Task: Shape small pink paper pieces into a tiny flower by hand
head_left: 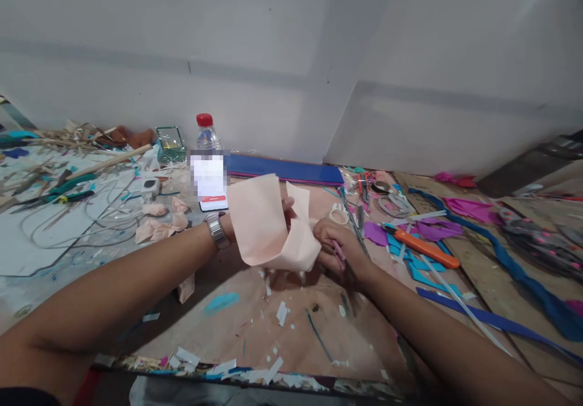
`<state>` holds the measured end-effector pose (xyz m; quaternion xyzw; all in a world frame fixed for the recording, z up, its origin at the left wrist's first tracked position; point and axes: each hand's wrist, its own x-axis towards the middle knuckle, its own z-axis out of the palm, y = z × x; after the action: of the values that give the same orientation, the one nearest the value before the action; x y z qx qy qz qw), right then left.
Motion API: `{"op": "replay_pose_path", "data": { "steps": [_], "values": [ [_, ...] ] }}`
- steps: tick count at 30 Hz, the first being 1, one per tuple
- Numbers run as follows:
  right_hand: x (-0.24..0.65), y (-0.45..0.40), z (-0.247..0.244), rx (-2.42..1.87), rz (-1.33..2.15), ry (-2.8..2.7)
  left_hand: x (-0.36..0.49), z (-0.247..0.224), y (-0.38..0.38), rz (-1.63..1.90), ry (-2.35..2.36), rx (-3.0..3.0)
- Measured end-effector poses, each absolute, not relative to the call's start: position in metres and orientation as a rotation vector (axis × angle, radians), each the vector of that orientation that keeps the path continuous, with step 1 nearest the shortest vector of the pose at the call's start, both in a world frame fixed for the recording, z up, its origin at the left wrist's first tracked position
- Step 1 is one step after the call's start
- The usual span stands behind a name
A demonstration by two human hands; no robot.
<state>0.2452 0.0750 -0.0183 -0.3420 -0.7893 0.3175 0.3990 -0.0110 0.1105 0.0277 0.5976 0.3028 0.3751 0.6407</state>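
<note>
A peach-coloured sheet of paper (257, 218), curled and folded at its right end, is held above the table in both my hands. My left hand (288, 204) is mostly hidden behind it; only a fingertip shows at the fold, and the wrist wears a metal watch (217, 230). With closed fingers, my right hand (337, 242) grips the sheet's right edge. Something thin and pink (339, 254) also sticks out between those fingers; I cannot make out what it is. Crumpled peach scraps (161, 224) lie on the table to the left.
Beyond the sheet stand a phone (213, 178) and a red-capped bottle (208, 133). Blue strips (286, 168) lie along the wall. An orange utility knife (426, 248) rests at right among coloured scraps. Green-handled pliers (68, 189) and a cable (98, 212) are at left.
</note>
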Motion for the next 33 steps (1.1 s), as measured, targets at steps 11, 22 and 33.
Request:
{"op": "replay_pose_path", "data": {
  "steps": [11, 22, 33],
  "values": [
    [0.238, 0.088, -0.029, -1.024, 1.175, -1.238, -0.007, 0.026, 0.103, 0.880, 0.872, 1.540],
    [0.233, 0.083, -0.025, -0.976, 1.218, -1.228, -0.010, 0.023, 0.102, 0.660, 0.914, 1.782],
    [0.241, 0.081, -0.024, -1.086, 1.280, -1.244, -0.009, 0.029, 0.093, 0.476, 0.948, 2.022]
  ]
}}
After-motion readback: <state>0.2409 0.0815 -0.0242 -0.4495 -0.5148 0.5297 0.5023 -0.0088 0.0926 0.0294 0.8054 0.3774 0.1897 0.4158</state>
